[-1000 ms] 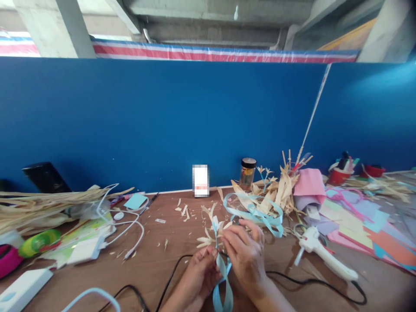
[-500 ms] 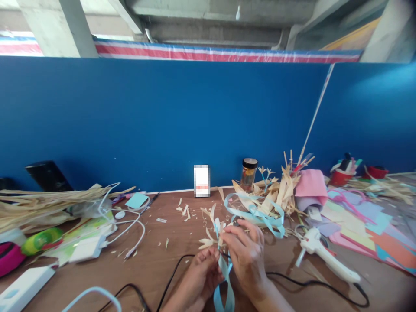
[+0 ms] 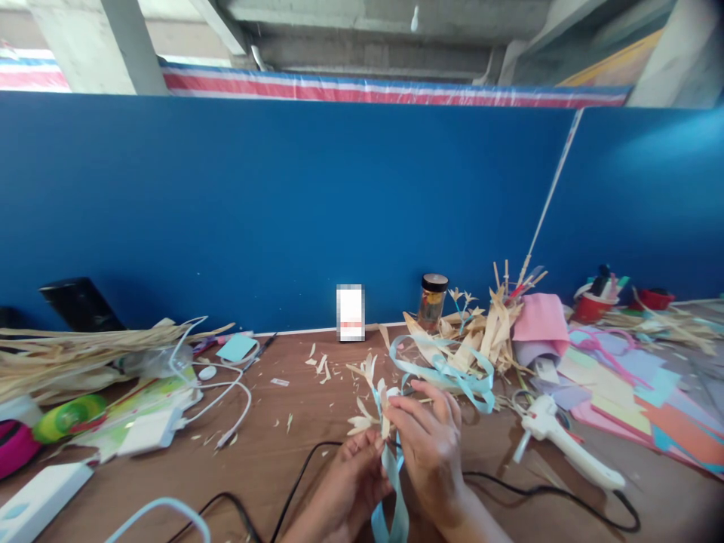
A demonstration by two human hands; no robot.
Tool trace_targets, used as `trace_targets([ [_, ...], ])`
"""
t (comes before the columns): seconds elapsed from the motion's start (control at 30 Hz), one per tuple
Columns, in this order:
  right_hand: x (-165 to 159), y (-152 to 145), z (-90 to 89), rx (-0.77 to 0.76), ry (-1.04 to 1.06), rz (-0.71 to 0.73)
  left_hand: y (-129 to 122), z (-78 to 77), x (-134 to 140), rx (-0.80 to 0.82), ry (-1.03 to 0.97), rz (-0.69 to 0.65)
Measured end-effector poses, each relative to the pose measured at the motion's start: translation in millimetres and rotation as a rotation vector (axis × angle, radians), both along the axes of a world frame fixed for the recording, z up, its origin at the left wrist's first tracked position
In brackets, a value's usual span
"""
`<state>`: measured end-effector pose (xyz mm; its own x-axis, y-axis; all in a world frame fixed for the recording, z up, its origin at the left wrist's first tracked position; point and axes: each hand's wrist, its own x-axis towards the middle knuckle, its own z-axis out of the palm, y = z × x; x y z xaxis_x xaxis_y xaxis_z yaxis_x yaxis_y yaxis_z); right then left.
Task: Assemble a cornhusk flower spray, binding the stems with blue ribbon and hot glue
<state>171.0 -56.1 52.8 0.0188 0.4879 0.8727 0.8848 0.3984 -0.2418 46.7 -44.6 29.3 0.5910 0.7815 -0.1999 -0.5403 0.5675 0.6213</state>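
In front of me, low in the middle of the head view, a small flower of pale dried husk petals is held between both hands. My left hand pinches it from below, around the stem where a light blue ribbon hangs in a loop. From the right, my right hand has thumb and forefinger closed on the petals' side, its other fingers loosely bent. The fingers hide the stem and the exact point where the ribbon meets it.
A white glue gun lies to the right with its black cord. Behind my hands are more blue ribbon, a husk pile and a lidded jar. White cables and coloured papers lie at the sides.
Both hands keep almost the same place and grip. A pale petal shows more clearly between the fingertips, and the ribbon's upper end sits slightly lower.
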Motion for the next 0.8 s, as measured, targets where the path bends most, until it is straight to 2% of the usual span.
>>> trace_targets([
  [0.17,0.4,-2.6,5.3,-0.014,-0.006,0.027,0.5,-3.7,-0.3,0.001,-0.015,-0.003],
  [0.33,1.7,0.4,-7.2,-0.032,0.004,0.019,4.3,-3.9,-3.5,-0.014,-0.059,0.009],
  [0.43,1.5,-0.3,-12.6,0.006,0.095,0.041,5.8,-3.2,-4.9,-0.021,-0.058,0.054],
  [0.5,1.9,-1.8,-12.8,0.02,0.206,0.085,6.5,-3.4,-5.1,-0.023,-0.026,0.075],
  [0.6,5.5,-2.1,-9.9,-0.055,0.424,0.174,7.5,-3.3,-5.5,-0.011,0.038,0.088],
  [0.7,12.6,3.1,-6.0,-0.252,0.737,0.275,8.2,-1.8,-8.0,0.027,0.065,0.055],
  [0.8,18.8,11.1,0.0,-0.519,1.111,0.439,8.6,-1.0,-12.4,0.066,0.068,-0.016],
])
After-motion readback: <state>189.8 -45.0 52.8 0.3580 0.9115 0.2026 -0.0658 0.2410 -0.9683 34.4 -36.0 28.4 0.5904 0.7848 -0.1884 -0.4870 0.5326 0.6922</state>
